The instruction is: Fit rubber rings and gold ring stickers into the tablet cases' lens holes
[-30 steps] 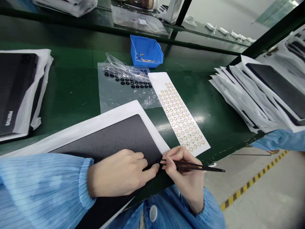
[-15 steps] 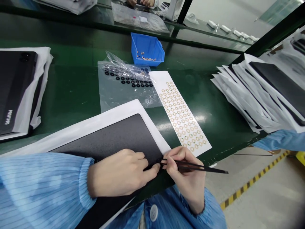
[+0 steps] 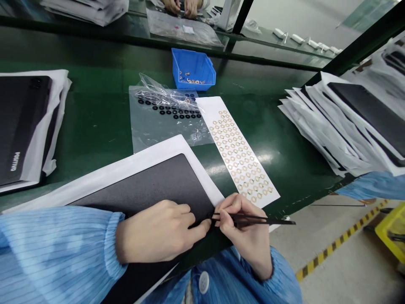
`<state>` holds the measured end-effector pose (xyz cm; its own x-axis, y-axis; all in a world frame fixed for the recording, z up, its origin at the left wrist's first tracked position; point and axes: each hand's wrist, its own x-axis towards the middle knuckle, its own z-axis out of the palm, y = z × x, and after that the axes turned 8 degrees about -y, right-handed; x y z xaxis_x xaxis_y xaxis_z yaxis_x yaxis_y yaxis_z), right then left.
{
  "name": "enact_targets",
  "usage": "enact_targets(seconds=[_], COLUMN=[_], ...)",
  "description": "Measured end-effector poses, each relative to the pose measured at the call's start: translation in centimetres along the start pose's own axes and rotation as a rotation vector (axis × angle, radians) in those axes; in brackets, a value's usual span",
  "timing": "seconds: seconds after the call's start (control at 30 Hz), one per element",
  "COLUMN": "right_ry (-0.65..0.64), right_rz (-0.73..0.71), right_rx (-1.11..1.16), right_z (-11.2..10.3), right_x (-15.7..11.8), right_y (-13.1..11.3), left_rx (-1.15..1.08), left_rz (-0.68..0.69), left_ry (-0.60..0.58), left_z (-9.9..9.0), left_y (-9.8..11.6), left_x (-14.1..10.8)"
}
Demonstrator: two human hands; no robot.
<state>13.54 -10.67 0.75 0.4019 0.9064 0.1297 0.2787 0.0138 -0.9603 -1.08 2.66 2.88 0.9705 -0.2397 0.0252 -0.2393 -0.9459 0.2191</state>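
Observation:
A dark tablet (image 3: 158, 181) lies on a white sleeve, its corner under my hands. My left hand (image 3: 158, 232) rests palm down across it, index finger stretched to a small dark spot near the corner, the other fingers bent and the thumb hidden. My right hand (image 3: 243, 228) pinches black tweezers (image 3: 272, 220), whose tips meet the tablet right beside my left fingertip. Whether the tips hold anything is too small to tell. Beyond lie a white sheet (image 3: 207, 103) bearing rows of ring stickers and a clear plastic bag (image 3: 158, 133) with black rings.
A blue bin (image 3: 193, 69) with small ring pieces stands at the back. Sleeved tablets (image 3: 25, 126) are stacked left, and another stack (image 3: 332, 122) stands right. A co-worker's hands (image 3: 182, 7) show behind the shelf. A yellow crate (image 3: 390, 232) is at lower right.
The view has shifted slightly, showing more of the yellow crate and the co-worker's hands. My tweezers have tilted a little flatter; both hands stay at the tablet's corner.

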Motion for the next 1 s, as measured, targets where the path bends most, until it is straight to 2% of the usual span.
enact_targets(seconds=[0.3,0.57,0.83,1.0], right_ry=[0.031,0.004,0.007,0.024], right_rz=[-0.031,-0.116,-0.128,-0.139], right_rx=[0.063,-0.013,-0.037,0.017], right_z=[-0.3,-0.7,-0.6,-0.4], right_x=[0.0,0.3,0.2,0.2], right_y=[-0.2,-0.7,-0.5,-0.5], left_rx=[0.002,0.001,0.013,0.012], left_rz=[0.002,0.0,-0.005,0.041], left_ry=[-0.04,-0.047,-0.066,-0.05], left_z=[0.0,0.1,0.0,0.1], left_y=[-0.1,-0.1,-0.2,-0.2], left_x=[-0.1,-0.1,-0.1,-0.2])
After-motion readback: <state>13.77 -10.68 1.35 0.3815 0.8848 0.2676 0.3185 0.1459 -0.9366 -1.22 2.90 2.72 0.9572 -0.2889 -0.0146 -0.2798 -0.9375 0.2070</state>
